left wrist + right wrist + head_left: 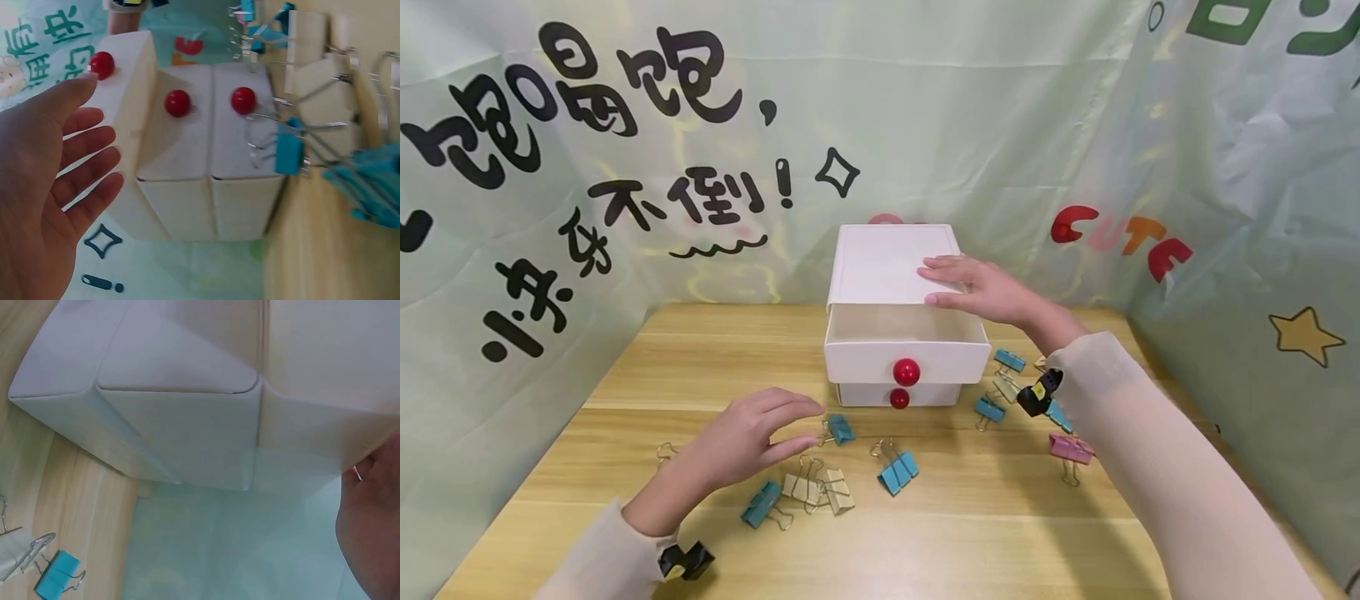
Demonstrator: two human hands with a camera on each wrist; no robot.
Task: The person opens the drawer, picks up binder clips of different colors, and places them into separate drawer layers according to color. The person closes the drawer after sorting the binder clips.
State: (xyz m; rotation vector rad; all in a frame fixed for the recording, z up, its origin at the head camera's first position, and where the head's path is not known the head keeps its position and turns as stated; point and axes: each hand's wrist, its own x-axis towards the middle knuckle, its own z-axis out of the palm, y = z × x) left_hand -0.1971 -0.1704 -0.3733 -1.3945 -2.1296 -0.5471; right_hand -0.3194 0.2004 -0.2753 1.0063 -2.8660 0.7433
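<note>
A white cabinet [880, 262] stands at the table's back with its top drawer [857, 364] pulled out. Red ball knobs [906, 372] mark the drawer fronts; the left wrist view shows three. On the cabinet's top, near its right edge, rests my right hand [977, 287], fingers extended. In the right wrist view, part of that right hand [375, 519] shows at the cabinet's side. My left hand [748, 437] hovers over the table left of the cabinet, holding nothing, its fingers loosely bent. Nearest to its fingertips lies a blue binder clip [841, 428].
More binder clips lie in front: blue [898, 473], another blue [762, 503] and cream [838, 490]. Right of the cabinet are blue clips [990, 408] and a pink clip [1071, 448], partly behind the right forearm. A printed cloth [970, 125] hangs behind the wooden table [940, 533].
</note>
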